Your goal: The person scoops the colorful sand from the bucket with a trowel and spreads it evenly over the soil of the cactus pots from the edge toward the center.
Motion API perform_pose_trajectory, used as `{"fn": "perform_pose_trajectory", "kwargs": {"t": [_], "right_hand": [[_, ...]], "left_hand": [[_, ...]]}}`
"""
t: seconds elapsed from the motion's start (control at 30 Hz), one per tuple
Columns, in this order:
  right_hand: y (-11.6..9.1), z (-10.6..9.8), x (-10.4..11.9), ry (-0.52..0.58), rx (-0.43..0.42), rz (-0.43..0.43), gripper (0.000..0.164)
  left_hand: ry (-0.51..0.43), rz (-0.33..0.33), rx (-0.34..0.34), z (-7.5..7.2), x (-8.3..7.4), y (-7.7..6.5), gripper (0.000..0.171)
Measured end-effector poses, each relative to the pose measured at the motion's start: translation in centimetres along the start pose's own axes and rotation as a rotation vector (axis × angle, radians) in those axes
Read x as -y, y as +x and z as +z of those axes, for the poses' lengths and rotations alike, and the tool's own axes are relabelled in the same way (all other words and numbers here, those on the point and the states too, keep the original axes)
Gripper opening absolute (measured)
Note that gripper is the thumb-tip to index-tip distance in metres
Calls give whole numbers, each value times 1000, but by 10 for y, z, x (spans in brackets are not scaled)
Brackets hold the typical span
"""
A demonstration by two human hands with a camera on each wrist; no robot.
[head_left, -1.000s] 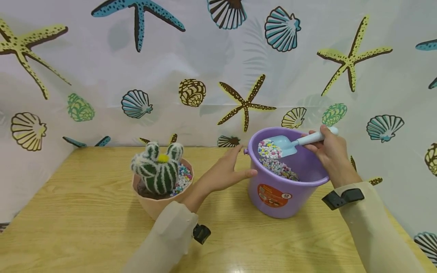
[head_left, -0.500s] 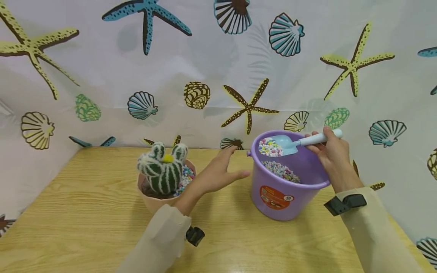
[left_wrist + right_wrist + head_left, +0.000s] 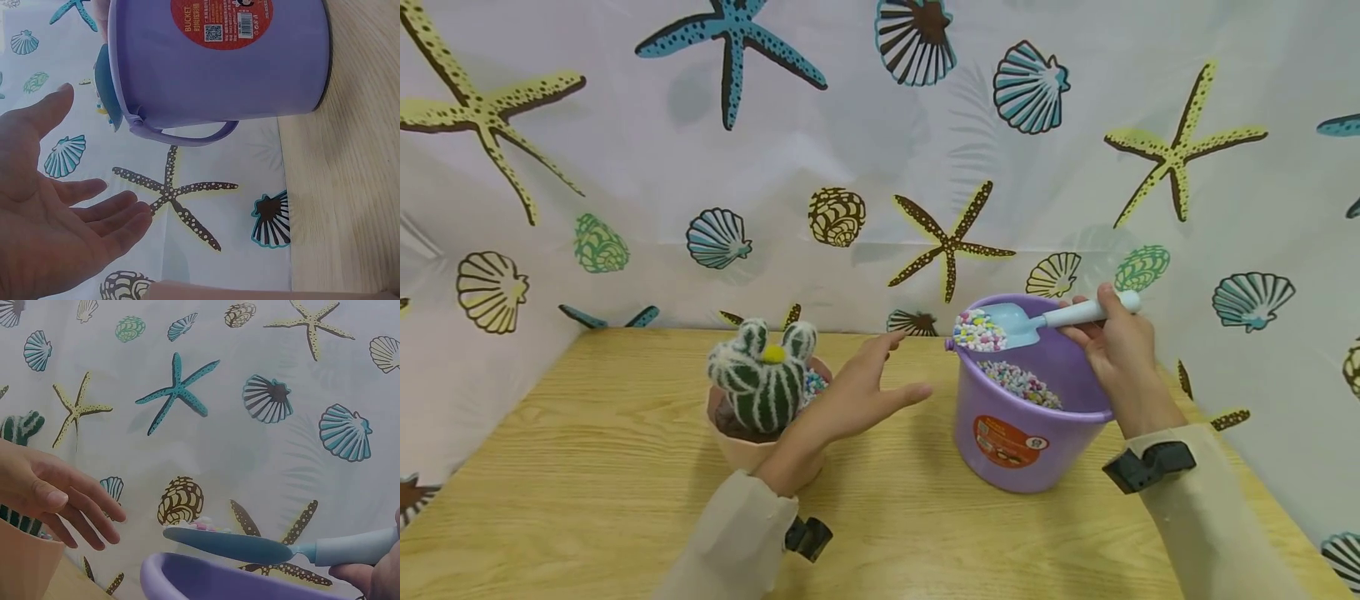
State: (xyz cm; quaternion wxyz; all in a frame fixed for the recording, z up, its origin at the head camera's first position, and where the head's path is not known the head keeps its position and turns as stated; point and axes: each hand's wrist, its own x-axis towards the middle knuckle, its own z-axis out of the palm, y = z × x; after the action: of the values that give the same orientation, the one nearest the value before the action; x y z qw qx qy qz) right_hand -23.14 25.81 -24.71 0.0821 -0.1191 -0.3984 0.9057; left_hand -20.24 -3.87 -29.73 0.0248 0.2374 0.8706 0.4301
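scoop [image 3: 1024,323]: since half a second ago it is shifting leftward across the bucket [image 3: 1067,437], its blade now hovering over the left rim, right of center in the frame.
left hand [image 3: 857,396]: it is also drawing off leftward, now hanging between bucket and pot [image 3: 737,450] near mid-frame; its grip is released, thumb and fingers spreading and holding nothing, probably leaving room beside the rim.
right hand [image 3: 1116,346]: grasping the scoop by its handle, at the right of the frame; it is gripping well behind the blade, presumably keeping the fingers out of the load.
scooped beads [image 3: 979,331]: lying toward the blade tip; the right wrist view is showing the blade nearly level, likely so that nothing is rolling off.
bucket beads [image 3: 1021,383]: showing inside, below the scoop.
pot: standing upright left of center, apparently keeping its contents from tipping.
cactus [image 3: 763,387]: rising from the pot's left part, leaving pot beads [image 3: 815,385] showing on the right, partly hidden behind the left hand.
table [image 3: 587,467]: bearing both vessels across the lower frame, giving them flat footing.
cloth [image 3: 865,158]: hanging across the upper frame, seemingly serving as backdrop.
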Motion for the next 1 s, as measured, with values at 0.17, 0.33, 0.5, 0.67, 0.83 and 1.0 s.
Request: {"fn": "perform_pose_trajectory", "kwargs": {"t": [0.17,0.33,0.5,0.67,0.83,1.0], "right_hand": [[-3,4,-5,-2,-11,1,49],[-6,7,-9,40,1,19,41],[-7,12,-14,44,14,20,23],[-10,17,-20,32,40,21,24],[-14,22,-25,50,65,47,24],[-16,29,-30,39,57,62,22]], "left_hand": [[-1,-10,-10,-4,2,-9,82],[5,-7,-27,-6,6,-16,82],[-2,-30,-45,-8,7,-25,81],[-23,-60,-44,-10,9,-32,81],[1,-54,-53,-13,12,-38,81],[22,-57,-64,-16,14,-45,80]]}}
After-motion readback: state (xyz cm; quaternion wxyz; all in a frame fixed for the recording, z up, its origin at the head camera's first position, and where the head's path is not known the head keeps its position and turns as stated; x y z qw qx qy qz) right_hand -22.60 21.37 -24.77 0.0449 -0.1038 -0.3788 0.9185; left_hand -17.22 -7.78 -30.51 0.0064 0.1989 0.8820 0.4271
